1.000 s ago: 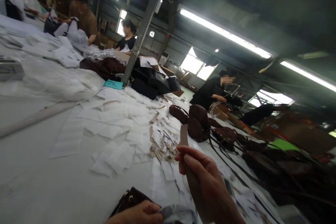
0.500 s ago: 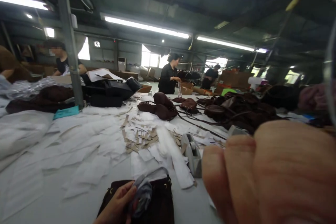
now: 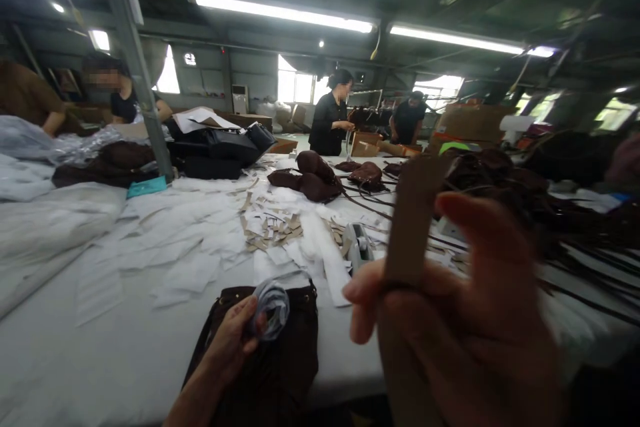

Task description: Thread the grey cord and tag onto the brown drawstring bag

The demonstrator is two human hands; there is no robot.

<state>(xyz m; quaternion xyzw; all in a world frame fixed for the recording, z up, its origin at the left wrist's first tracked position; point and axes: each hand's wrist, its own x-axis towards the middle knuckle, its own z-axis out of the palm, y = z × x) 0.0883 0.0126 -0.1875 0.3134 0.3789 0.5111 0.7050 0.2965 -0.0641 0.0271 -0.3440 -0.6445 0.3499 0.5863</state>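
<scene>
Right hand (image 3: 450, 327) fills the lower right of the frame, close to the camera and blurred. It pinches a brown strap (image 3: 413, 220) between thumb and fingers. Strap's long axis runs near vertical, leaning slightly right; free end points up toward the upper right, lower end hidden behind the hand.

Left hand (image 3: 233, 340) sits at lower centre, closed on a grey wad (image 3: 270, 300) — soft, crumpled, material not clear. The wad is held over the mouth of a brown bag (image 3: 280, 360), which lies on the white tabletop (image 3: 100, 347) with its opening toward frame centre and its body reaching the near edge.

Just beyond the bag, centre frame: a tape dispenser (image 3: 359, 247), grey, with white paper sheets (image 3: 190, 240) spread to its left and a small heap of tan scraps (image 3: 273, 227) among them.

Further back at centre, more brown bags (image 3: 313, 177) with long thin straps trailing right. Black bags (image 3: 227, 147) at upper left beside a steel post (image 3: 135, 60).

Other people stand in the background — one in black (image 3: 330, 123) at upper centre, another at upper left behind the post.
</scene>
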